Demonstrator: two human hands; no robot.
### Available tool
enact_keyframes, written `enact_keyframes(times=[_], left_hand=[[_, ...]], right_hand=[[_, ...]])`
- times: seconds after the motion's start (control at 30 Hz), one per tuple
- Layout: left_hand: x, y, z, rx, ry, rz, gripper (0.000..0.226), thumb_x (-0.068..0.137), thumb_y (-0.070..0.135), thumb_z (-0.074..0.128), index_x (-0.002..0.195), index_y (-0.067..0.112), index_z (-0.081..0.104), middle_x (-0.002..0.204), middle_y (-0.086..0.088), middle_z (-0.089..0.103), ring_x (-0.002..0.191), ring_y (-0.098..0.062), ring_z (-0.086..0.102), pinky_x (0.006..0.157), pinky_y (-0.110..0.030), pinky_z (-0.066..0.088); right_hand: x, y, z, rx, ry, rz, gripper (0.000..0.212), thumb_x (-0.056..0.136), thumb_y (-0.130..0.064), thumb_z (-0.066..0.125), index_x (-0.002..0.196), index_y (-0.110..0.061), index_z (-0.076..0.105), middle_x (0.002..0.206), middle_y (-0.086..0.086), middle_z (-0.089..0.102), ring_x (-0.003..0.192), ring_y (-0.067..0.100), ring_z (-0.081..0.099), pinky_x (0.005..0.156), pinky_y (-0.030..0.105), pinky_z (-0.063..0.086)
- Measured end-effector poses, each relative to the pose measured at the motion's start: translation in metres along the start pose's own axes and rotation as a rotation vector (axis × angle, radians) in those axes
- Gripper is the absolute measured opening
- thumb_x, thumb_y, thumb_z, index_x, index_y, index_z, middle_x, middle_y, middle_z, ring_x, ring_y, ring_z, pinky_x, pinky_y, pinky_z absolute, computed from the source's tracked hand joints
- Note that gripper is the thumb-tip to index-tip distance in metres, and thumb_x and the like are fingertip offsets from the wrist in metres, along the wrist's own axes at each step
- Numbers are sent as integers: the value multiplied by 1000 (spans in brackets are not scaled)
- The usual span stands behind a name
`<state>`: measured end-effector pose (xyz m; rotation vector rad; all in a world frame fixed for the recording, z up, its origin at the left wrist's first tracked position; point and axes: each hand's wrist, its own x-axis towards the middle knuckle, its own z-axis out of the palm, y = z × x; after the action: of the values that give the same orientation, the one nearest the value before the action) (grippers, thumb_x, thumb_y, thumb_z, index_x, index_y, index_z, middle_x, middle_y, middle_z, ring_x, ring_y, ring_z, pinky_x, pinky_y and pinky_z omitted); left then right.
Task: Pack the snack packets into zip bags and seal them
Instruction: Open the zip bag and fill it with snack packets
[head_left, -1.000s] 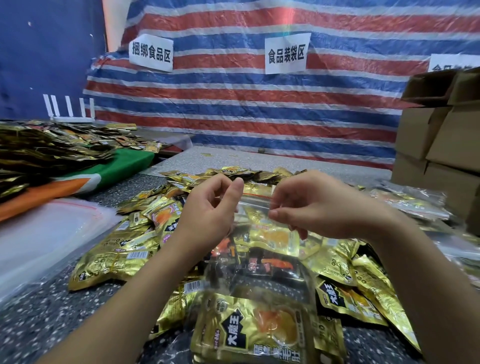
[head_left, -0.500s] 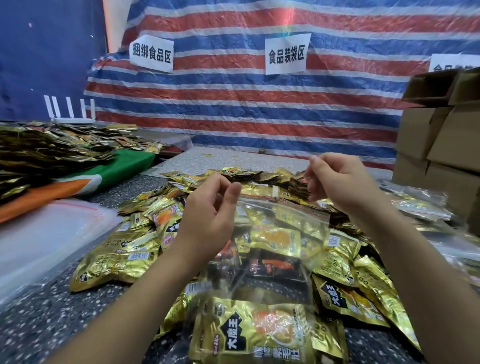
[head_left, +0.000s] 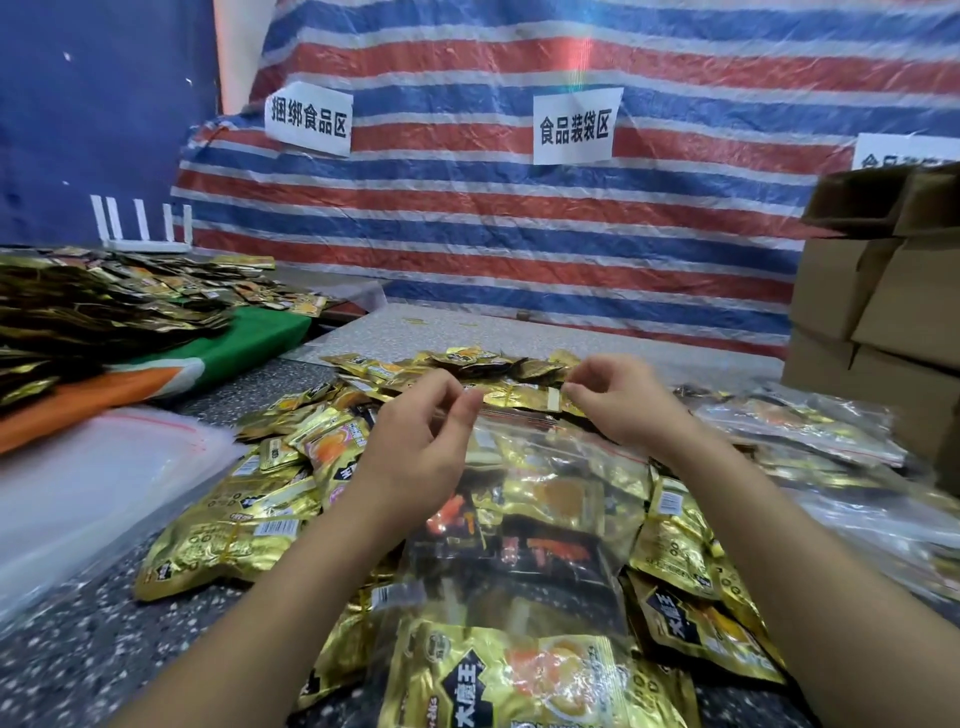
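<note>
- Starting at the left edge of the tabletop (head_left: 78, 660), a stack of empty clear bags (head_left: 93, 483) is seen, with a heap of gold packets on a green and orange cloth (head_left: 228, 348) behind it.
- The left hand (head_left: 415, 441) is pinching the left end of the zip bag (head_left: 524, 519) mouth between thumb and fingers.
- The zip bag, filled with snack packets (head_left: 519, 675), is held at the middle of the near edge, over loose gold packets (head_left: 234, 535).
- The right hand (head_left: 618, 400) is pinching the right end of the same mouth.
- Filled bags (head_left: 800, 426) and cardboard boxes (head_left: 883, 312) are found at the right edge.
</note>
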<state>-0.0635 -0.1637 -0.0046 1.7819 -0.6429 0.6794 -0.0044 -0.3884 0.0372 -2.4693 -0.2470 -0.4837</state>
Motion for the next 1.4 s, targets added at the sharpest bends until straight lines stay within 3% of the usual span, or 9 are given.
enact_keyframes(times=[0.07,0.2,0.3,0.47,0.63,0.83,1.13,1.23,1.4], left_hand=[[-1,0,1,-5,-6,-19,32,98,35,49,79,10,55,57,0,47,49,-4,40,45,-17,32],[-2,-5,4,81,23,-10,33,100,20,54,68,21,47,56,17,47,49,-2,39,49,-13,32],[-1,-8,5,92,38,-7,33,99,20,54,67,18,48,56,17,47,50,-3,39,49,-14,32],[-1,-10,5,76,44,-8,31,99,21,54,70,12,51,55,14,47,49,-4,40,48,-13,32],[-2,-11,4,95,48,-10,33,99,22,53,67,20,47,58,17,50,50,-3,43,48,-12,33],[-1,-11,6,78,52,-36,34,100,23,52,67,17,47,56,17,49,48,-2,41,48,-12,33],[-2,-7,8,79,52,-48,34,99,24,53,66,19,47,55,19,49,49,-2,42,49,-11,34],[-3,-6,7,43,49,-40,33,99,22,55,67,16,49,55,16,48,49,-2,44,48,-12,34],[-4,-3,7,28,22,2,27,91,31,53,67,18,52,57,11,48,51,-4,42,48,-16,33]], right_hand=[[14,-5,12,-68,-41,-43,2,96,-29,62,96,-28,63,100,-5,67,92,14,64,78,31,54],[42,-16,37,-402,-132,-170,43,92,-36,66,132,-23,57,131,0,61,118,21,57,99,39,49],[59,-20,52,-583,-254,-226,60,89,-40,69,142,-22,46,135,4,56,118,25,56,96,40,50],[72,-16,69,-762,-272,-259,47,92,-36,64,134,-22,47,113,3,60,100,25,59,81,40,54],[69,-18,71,-796,-137,-359,10,95,-29,48,98,-20,49,87,1,60,78,25,58,64,36,50],[61,-33,55,-159,27,-100,22,91,-28,52,72,-18,53,62,0,59,50,15,57,43,27,39],[-3,-21,2,1250,-100,339,28,99,-27,56,113,-3,62,88,11,75,79,24,73,69,36,61],[-28,-13,-13,1396,-139,277,41,94,-25,59,128,-2,59,110,14,71,97,29,70,88,41,59],[-45,-14,-34,1424,-161,113,32,85,-17,59,116,-9,61,100,7,72,92,25,72,74,40,60]])
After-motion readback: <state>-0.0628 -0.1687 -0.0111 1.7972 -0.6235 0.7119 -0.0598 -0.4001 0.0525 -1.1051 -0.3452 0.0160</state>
